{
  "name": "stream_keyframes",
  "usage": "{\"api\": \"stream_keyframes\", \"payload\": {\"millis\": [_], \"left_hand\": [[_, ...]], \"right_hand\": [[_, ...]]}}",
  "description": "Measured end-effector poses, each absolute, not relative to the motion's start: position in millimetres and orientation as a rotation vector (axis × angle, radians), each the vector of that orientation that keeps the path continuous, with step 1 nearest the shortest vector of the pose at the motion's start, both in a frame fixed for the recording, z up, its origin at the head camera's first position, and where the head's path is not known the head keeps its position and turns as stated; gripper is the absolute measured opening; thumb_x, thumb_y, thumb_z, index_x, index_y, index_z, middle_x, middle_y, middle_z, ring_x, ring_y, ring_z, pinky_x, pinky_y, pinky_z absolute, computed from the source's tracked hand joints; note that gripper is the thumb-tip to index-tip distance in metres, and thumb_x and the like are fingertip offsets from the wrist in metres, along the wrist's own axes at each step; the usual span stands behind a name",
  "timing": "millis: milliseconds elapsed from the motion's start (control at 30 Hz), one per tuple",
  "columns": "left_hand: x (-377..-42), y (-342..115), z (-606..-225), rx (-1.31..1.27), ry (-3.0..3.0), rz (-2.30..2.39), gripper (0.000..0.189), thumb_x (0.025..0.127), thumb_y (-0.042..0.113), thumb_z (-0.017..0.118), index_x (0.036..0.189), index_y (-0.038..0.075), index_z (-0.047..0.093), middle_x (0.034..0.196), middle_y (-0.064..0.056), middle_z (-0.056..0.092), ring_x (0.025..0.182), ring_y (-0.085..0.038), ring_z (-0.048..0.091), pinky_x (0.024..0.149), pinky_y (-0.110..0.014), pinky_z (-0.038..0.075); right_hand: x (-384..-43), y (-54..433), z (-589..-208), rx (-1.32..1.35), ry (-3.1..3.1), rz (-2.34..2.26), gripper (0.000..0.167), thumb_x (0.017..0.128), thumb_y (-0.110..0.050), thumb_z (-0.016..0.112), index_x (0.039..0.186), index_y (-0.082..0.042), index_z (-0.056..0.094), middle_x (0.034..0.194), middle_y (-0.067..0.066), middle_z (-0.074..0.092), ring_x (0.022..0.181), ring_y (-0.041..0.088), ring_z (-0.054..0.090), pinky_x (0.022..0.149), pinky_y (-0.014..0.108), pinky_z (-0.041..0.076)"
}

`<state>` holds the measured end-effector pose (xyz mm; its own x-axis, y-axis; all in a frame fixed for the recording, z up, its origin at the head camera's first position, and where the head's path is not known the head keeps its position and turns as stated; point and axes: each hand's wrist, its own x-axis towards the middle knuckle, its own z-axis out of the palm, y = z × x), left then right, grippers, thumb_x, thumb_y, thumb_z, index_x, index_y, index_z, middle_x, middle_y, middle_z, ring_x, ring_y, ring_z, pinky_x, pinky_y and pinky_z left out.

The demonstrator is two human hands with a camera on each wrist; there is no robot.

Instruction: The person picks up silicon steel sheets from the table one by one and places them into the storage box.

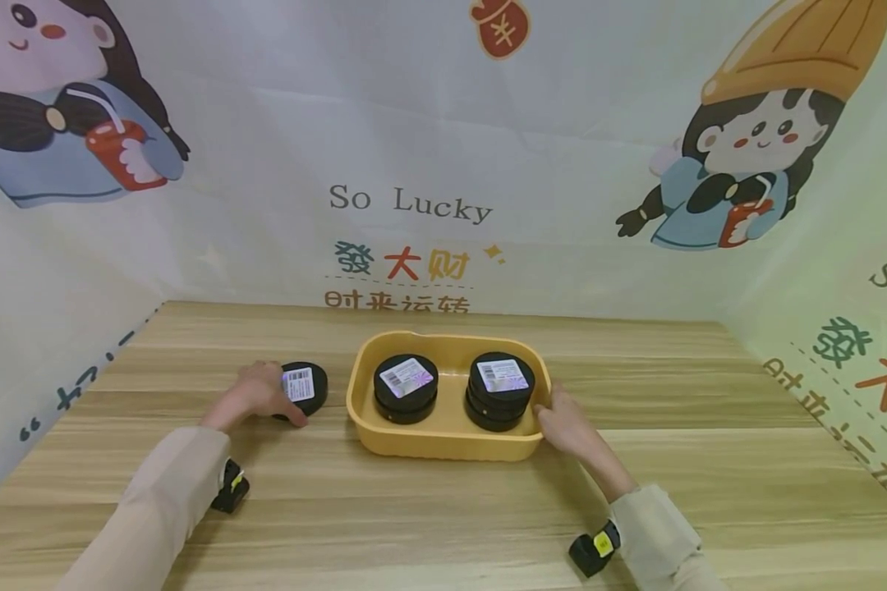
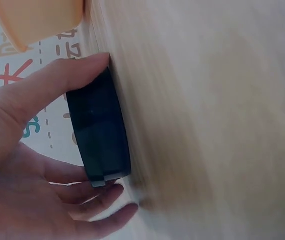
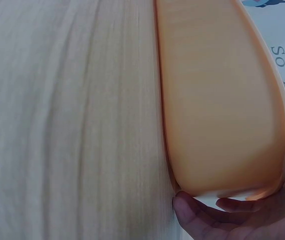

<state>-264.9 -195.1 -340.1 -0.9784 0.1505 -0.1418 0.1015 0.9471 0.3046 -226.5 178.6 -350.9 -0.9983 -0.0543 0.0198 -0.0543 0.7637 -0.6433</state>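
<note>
My left hand (image 1: 262,392) holds a round, flat black container (image 1: 306,387) with a white barcode label on top, left of the yellow bin (image 1: 443,447). In the left wrist view, its thumb (image 2: 90,70) lies on one side of the black container (image 2: 100,127) and the fingers on the other, close to the tabletop. Inside the bin, one stack of black containers (image 1: 406,390) stands at the left and another stack (image 1: 501,392) at the right, both with labels up. At the bin's right end, my right hand (image 1: 567,423) grips the wall, its fingertips low against the end in the right wrist view.
The wooden table (image 1: 384,525) extends around the bin. Behind and at both sides hangs a white printed cloth (image 1: 414,123) with cartoon figures and lettering. A small black camera (image 1: 231,486) is strapped to the left wrist, another camera (image 1: 594,552) to the right.
</note>
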Motion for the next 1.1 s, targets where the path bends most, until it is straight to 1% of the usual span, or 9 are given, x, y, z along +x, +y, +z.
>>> {"api": "stream_keyframes", "payload": {"millis": [133, 567, 833, 967, 1100], "left_hand": [[-263.3, -194.1, -339.9, 0.18, 2.941, 0.503, 0.058, 0.055, 0.025, 0.078, 0.086, -0.013, 0.048, 0.078, -0.018, 0.048, 0.074, -0.03, 0.045, 0.067, -0.039, 0.042], [-260.6, -198.3, -340.8, 0.159, 2.938, 0.601, 0.056, 0.052, 0.018, 0.077, 0.086, -0.013, 0.045, 0.077, -0.017, 0.047, 0.07, -0.027, 0.046, 0.065, -0.037, 0.043], [-259.3, -204.8, -339.6, 0.185, 2.964, 0.62, 0.058, 0.052, 0.02, 0.077, 0.086, -0.016, 0.046, 0.077, -0.019, 0.048, 0.07, -0.028, 0.047, 0.065, -0.038, 0.044], [-258.9, -207.9, -338.9, 0.18, 2.966, 0.673, 0.062, 0.055, 0.019, 0.077, 0.091, -0.018, 0.043, 0.079, -0.022, 0.049, 0.072, -0.031, 0.048, 0.067, -0.041, 0.044], [-258.2, -209.1, -337.9, 0.142, 2.976, 0.732, 0.071, 0.058, 0.02, 0.076, 0.101, -0.022, 0.039, 0.085, -0.027, 0.049, 0.076, -0.034, 0.049, 0.07, -0.043, 0.043]], "right_hand": [[-226.0, 178.5, -350.8, 0.078, -2.957, 1.072, 0.051, 0.084, -0.005, 0.039, 0.125, 0.022, 0.023, 0.125, 0.04, 0.034, 0.118, 0.047, 0.032, 0.097, 0.051, 0.028], [-225.2, 178.6, -350.9, 0.089, -2.944, 1.073, 0.047, 0.084, -0.005, 0.04, 0.122, 0.02, 0.029, 0.121, 0.038, 0.04, 0.113, 0.045, 0.039, 0.093, 0.051, 0.033], [-226.3, 178.9, -352.3, 0.101, -2.936, 1.098, 0.05, 0.083, -0.004, 0.039, 0.124, 0.021, 0.025, 0.123, 0.04, 0.035, 0.117, 0.046, 0.034, 0.097, 0.051, 0.028], [-226.2, 178.9, -351.7, 0.092, -2.936, 1.096, 0.049, 0.083, -0.004, 0.039, 0.124, 0.02, 0.026, 0.123, 0.039, 0.037, 0.116, 0.046, 0.036, 0.096, 0.051, 0.03], [-225.9, 178.6, -351.0, 0.084, -2.939, 1.089, 0.048, 0.083, -0.004, 0.04, 0.123, 0.02, 0.026, 0.121, 0.039, 0.038, 0.114, 0.046, 0.038, 0.094, 0.051, 0.031]]}}
